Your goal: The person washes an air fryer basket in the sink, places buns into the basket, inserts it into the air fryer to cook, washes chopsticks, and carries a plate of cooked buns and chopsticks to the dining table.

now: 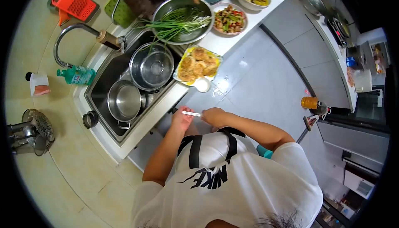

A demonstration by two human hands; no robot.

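A thin whitish stick-like object (192, 113) spans the gap between my two hands, in front of my body. Its left end is pinched in my left hand (182, 119), near the counter edge. My right hand (213, 117) has its fingers wrapped round the other end. Just beyond them, a small white bowl (203, 85) sits by a plate of browned food (198, 65) at the counter's edge. What the stick-like object is cannot be made out.
Left of my hands is a sink (99, 87) holding a steel pot (124, 101) and a basin (151, 66). Behind stand a bowl of green onions (183, 24), two food dishes and a faucet (62, 41). An oil bottle (309, 102) is at the right.
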